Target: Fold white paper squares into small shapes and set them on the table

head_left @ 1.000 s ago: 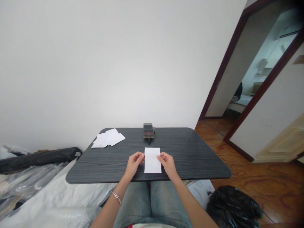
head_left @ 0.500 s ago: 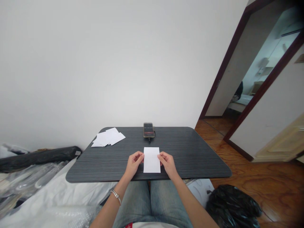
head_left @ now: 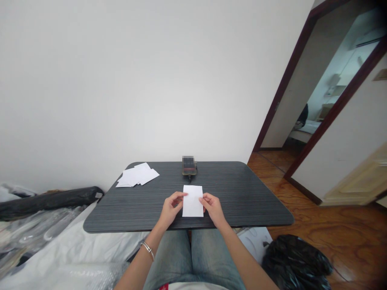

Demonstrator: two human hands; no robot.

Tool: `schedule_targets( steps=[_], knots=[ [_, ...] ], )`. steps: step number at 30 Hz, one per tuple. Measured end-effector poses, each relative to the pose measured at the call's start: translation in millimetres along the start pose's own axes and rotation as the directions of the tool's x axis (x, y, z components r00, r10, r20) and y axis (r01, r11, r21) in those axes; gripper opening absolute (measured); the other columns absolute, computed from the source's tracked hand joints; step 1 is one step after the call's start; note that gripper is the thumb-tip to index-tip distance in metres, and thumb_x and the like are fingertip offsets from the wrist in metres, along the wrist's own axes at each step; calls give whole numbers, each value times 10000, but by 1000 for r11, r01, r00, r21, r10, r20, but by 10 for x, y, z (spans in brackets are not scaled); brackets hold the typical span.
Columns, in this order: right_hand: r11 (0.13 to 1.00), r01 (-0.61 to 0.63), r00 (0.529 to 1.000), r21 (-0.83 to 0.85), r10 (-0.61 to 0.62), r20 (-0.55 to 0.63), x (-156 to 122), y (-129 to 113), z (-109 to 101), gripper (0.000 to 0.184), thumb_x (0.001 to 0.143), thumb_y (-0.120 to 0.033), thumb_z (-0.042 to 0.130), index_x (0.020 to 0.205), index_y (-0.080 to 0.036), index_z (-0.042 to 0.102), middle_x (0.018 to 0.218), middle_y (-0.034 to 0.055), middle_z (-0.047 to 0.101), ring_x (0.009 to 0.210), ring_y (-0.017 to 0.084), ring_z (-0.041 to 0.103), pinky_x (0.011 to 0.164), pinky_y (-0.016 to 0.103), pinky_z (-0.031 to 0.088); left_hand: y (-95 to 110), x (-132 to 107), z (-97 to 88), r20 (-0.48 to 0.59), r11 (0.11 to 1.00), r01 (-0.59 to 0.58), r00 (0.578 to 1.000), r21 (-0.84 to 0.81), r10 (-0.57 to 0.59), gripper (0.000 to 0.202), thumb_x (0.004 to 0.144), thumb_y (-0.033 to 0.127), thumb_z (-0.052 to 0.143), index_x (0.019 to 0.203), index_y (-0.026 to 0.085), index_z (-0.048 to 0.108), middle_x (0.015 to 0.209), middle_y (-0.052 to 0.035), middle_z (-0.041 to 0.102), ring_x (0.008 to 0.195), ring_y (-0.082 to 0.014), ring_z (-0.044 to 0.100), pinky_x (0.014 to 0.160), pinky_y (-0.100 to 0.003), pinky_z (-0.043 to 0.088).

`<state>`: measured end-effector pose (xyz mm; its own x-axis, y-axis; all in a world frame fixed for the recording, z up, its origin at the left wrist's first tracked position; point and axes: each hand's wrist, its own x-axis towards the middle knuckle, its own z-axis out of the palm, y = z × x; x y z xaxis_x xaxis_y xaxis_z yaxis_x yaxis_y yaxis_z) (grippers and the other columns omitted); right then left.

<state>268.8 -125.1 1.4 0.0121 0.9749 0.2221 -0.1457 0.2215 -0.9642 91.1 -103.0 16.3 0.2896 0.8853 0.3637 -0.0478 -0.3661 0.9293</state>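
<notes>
A small white sheet of paper [head_left: 192,206] is held upright in portrait form above the near middle of the dark table. From its right edge my right hand [head_left: 213,206] pinches it, thumb on the front and fingers curled behind. My left hand [head_left: 173,206] is at the left edge, its index fingertip over the face of the paper near the upper left and its thumb lower down by the edge. Whatever lies behind the paper is hidden. Farther left, a loose pile of white paper sheets [head_left: 137,175] overlaps on the table.
A small dark device with a cable [head_left: 189,166] stands at the back middle of the table [head_left: 242,197], pixelated in part. White wall rises behind. A black plastic bag [head_left: 296,262] sits on the floor at right; a long black roll [head_left: 51,201] and plastic-wrapped goods lie left.
The sheet has shifted slightly up and away from me. My left index finger has moved up onto its face, apart from the thumb; my right thumb sits slightly farther in.
</notes>
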Motion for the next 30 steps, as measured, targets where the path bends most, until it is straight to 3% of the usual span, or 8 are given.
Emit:
schedule_targets(
  steps=[5, 9, 11, 15, 23, 30],
  knots=[
    [1000, -7, 1000, 10, 7, -10, -1, -16, 7, 235, 732, -320, 568, 874, -138, 610, 495, -32, 548, 404, 85, 453, 379, 179, 340, -31, 2, -26, -17, 996, 30, 999, 83, -28, 200, 695, 160, 578, 871, 159, 674, 919, -66, 653, 848, -199, 586, 748, -285, 451],
    [997, 44, 995, 57, -39, -88, -2, -65, 6, 419, 757, -291, 526, 1162, -203, 460, 656, -16, 597, 483, 106, 515, 392, 181, 387, -35, 3, -41, -79, 996, 32, 997, 79, -26, 183, 698, 176, 585, 852, 161, 682, 902, -62, 669, 852, -205, 596, 770, -294, 451],
    [996, 81, 995, 42, -78, -65, -6, -75, 2, 353, 761, -273, 515, 1108, -210, 511, 767, 13, 620, 583, 129, 560, 433, 191, 418, -29, 4, -44, -86, 996, 29, 996, 79, -22, 181, 697, 186, 590, 851, 157, 682, 893, -64, 672, 847, -209, 601, 765, -295, 454],
    [990, 133, 991, -42, -132, 33, -13, -56, -3, 168, 758, -245, 515, 831, -180, 652, 774, 34, 644, 703, 167, 590, 589, 246, 466, -5, 9, -42, -75, 996, 30, 997, 88, -24, 178, 694, 185, 590, 842, 152, 684, 885, -69, 676, 837, -211, 605, 757, -298, 458],
    [992, 129, 991, -16, -128, 49, -4, -33, -3, 153, 719, -210, 561, 813, -201, 681, 816, 32, 664, 745, 181, 608, 657, 283, 478, 50, 7, -22, -4, 995, -37, 999, 92, 37, 160, 672, 145, 595, 801, 153, 688, 856, -66, 654, 796, -191, 592, 694, -270, 459],
    [985, 164, 985, -58, -160, 59, 15, -28, 0, 75, 659, -215, 635, 705, -193, 689, 702, 17, 631, 578, 126, 550, 436, 195, 417, 86, 2, -6, -7, 989, -50, 999, 136, 51, 85, 659, 206, 636, 691, 138, 675, 741, -50, 637, 715, -174, 577, 674, -260, 431]
  ],
)
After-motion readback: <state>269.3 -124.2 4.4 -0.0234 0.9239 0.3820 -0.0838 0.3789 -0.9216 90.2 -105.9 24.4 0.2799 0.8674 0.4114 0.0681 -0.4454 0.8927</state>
